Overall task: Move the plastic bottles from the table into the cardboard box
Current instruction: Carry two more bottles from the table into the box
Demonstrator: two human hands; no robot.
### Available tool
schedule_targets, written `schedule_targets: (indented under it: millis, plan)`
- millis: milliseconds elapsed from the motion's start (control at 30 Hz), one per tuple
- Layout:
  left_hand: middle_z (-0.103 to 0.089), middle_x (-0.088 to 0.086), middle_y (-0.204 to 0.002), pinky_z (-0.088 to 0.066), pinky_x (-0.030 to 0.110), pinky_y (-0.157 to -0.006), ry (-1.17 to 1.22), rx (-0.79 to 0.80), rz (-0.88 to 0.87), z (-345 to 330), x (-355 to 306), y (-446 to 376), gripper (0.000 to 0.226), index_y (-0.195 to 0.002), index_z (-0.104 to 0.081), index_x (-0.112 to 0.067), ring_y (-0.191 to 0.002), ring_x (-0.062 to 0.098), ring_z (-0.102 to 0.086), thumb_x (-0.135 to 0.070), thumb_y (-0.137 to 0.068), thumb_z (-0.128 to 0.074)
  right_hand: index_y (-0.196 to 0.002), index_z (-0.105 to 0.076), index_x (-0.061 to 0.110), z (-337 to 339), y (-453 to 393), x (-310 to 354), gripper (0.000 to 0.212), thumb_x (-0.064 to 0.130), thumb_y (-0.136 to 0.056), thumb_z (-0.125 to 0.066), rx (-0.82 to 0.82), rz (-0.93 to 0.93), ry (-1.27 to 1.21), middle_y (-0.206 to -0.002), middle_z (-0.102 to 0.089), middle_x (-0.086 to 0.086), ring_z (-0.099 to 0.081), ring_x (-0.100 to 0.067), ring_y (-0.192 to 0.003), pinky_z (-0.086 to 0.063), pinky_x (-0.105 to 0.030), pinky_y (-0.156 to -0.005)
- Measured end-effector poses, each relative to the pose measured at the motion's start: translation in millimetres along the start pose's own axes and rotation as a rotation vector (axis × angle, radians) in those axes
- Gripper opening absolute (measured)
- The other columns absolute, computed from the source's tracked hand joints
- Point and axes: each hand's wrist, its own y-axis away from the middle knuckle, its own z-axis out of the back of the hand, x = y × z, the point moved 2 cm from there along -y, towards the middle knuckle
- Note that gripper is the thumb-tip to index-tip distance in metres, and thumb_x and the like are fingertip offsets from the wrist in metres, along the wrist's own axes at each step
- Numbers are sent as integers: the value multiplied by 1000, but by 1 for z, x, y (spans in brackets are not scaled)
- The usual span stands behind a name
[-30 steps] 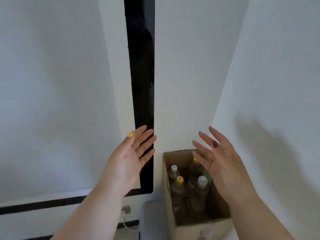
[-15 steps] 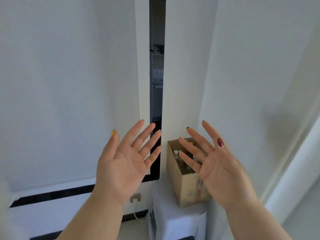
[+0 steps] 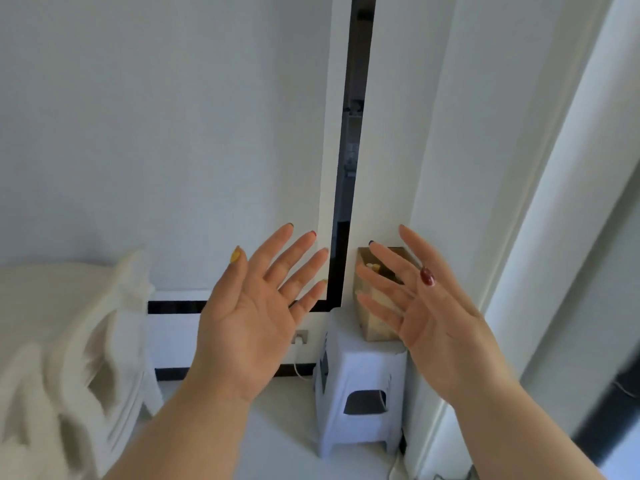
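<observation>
Bare and empty, the left hand (image 3: 258, 313) and right hand (image 3: 433, 313) are raised with palms up and fingers spread wide. Beyond them a cardboard box (image 3: 372, 322) sits on a white plastic stool (image 3: 360, 393) against the wall; bottle caps (image 3: 372, 266) show dimly inside.

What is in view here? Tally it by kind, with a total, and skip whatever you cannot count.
Hands: 2 (left hand, right hand, both open, empty)
Cardboard box: 1
White stool under the box: 1
Wall socket: 1
Blurred white furniture at left: 1
Total: 6
Bottles in the box: mostly hidden behind the right hand, not counted.
</observation>
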Motion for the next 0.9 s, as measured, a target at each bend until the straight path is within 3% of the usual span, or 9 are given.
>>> schedule_targets:
  millis: [133,300,433,600,767,900]
  plan:
    - [-55,2,-148,-36,50,-111,-225,-37,-88,-16,-42,78,82,-146,-47,-23,-136,26,-53,-63,-76,-66,-146,-43,35,-48,59,25,91,58,-67,-80,16,22,94,-145,-56,0,-57,-27,-131,-43,-55,-106]
    - [-52,-17,-148,-39,40,-110,-706,-141,-279,-11,-108,159,63,-144,-44,-34,-134,10,-53,-54,-84,-52,-146,-43,37,-116,104,39,87,58,-69,-78,104,75,132,-146,-55,2,-56,-26,-132,-45,-52,-106]
    - [-49,-19,-149,-38,37,-112,-983,-216,-367,15,-159,226,61,-145,-42,-36,-136,5,-50,-49,-86,-51,-142,-45,42,-188,132,33,82,62,-69,-76,177,113,160,-145,-56,7,-57,-21,-131,-47,-48,-106]
    - [-48,-25,-145,-33,6,-104,-1280,-355,-402,60,-228,319,65,-147,-38,-38,-134,-8,-44,-52,-86,-53,-143,-40,48,-296,167,15,75,60,-75,-70,290,160,238,-146,-52,15,-54,-13,-133,-45,-45,-106]
    - [-51,-18,-144,-40,25,-106,-1401,-487,-403,128,-321,435,66,-147,-41,-30,-134,1,-49,-49,-85,-55,-141,-42,50,-434,217,-22,79,66,-70,-71,391,156,138,-146,-53,15,-54,-13,-132,-48,-40,-105]
    - [-52,-15,-145,-40,20,-106,-1438,-582,-357,182,-390,529,67,-146,-42,-28,-133,3,-51,-48,-84,-55,-140,-44,48,-540,260,-60,81,67,-67,-73,407,141,37,-144,-54,12,-56,-14,-131,-47,-47,-105]
